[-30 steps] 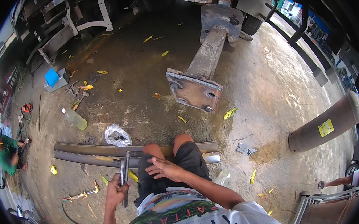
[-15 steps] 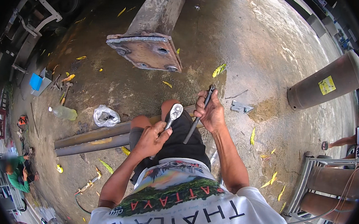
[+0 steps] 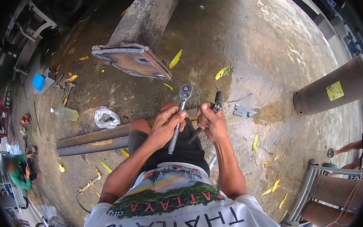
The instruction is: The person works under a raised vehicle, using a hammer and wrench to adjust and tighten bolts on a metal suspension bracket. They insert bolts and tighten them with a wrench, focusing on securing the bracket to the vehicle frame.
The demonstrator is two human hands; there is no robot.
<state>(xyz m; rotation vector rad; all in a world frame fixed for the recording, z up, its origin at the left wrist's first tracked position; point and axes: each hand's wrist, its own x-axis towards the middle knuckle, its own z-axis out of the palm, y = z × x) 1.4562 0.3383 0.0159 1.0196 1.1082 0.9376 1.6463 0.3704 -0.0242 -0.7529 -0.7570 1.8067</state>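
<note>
My left hand is closed round the handle of a shiny ratchet wrench, whose round head points up and away from me. Close beside it, my right hand grips a dark steel breaker bar. The bar's thick end rises above my fist, while its shaft slants down toward my lap. The two tools are apart. Beyond my hands lies a heavy steel post with a rusty, holed base plate facing me.
Long steel bars lie at my left, near a plastic bag and a bottle. A brown gas cylinder stands at right, above racked cylinders. A metal bracket lies right of my hands. Someone in green sits far left.
My left hand has raised the ratchet wrench up and to the right. My right hand has turned the breaker bar and closed more tightly round it. The view has shifted slightly.
</note>
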